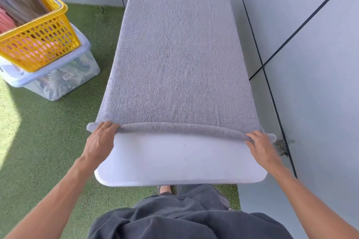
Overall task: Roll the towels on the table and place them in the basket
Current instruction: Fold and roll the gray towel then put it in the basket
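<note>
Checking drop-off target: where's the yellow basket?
Head view, upper left: the yellow basket sits on a clear storage bin on the green turf, left of the table.

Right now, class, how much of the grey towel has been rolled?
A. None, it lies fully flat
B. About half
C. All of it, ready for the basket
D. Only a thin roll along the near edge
D: the towel lies flat over most of the table, with just a thin roll at its near edge, gripped by the left hand and right hand.

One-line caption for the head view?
Both hands, left and right, start rolling a grey towel on the white table.
</note>
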A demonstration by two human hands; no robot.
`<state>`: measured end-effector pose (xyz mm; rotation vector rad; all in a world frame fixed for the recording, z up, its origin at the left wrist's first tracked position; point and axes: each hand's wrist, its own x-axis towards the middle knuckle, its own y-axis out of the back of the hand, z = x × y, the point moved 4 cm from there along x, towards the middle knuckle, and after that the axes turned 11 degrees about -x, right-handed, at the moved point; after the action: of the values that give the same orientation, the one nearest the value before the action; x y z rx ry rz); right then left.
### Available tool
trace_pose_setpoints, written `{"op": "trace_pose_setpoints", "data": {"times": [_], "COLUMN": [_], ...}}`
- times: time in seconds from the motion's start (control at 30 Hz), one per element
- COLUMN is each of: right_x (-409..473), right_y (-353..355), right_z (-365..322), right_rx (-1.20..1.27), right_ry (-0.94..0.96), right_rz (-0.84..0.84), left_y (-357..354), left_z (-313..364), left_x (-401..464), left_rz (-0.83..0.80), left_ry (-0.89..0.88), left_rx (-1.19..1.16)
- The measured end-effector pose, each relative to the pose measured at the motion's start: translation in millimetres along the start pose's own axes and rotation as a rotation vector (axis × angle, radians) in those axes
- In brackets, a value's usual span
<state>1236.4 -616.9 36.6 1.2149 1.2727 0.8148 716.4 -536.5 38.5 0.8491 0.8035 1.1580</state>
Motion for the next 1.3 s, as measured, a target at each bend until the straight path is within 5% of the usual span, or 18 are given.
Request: {"op": "trace_pose_setpoints", "data": {"times": [0.13,0.2,0.3,0.43,0.5,0.77,0.93,1.03,1.13,1.23,1.3], "right_x": [8,13,15,-12,-25,1,25,32,33,14,1], "right_y": [13,16,17,11,3,-4,11,19,24,21,17], "right_z": [9,11,7,-12,-22,-11,5,4,0,-8,-17], "right_rx": [0.07,0.195,0.286,-0.091,-0.142,-0.115,-0.086,0.143,0.308,-0.014,-0.152], "right_ry": [0.026,-0.066,-0.199,-0.09,-0.042,0.023,0.063,-0.059,-0.178,-0.161,-0.112], "right_rz": [-0.304,-0.324,-0.063,0.276,0.297,0.153,-0.205,-0.356,-0.143,0.159,0.293], "left_y": [4,7,16,12,5,-4,5,8,16,20,10], "left_z": [-16,-19,-12,14,24,18,-6,-16,-6,15,23], "left_x": [10,17,18,-6,-17,-5,14,31,33,14,0], "left_rz": [-0.26,-0.221,-0.002,0.189,0.197,0.096,-0.163,-0.315,-0.121,0.152,0.184], "left_ry": [0.217,0.29,0.189,0.01,-0.03,0.007,0.124,0.277,0.232,0.018,-0.009], "left_rx": [-0.129,-0.266,-0.297,-0.054,-0.018,0.05,-0.018,-0.121,-0.219,-0.031,-0.02]}}
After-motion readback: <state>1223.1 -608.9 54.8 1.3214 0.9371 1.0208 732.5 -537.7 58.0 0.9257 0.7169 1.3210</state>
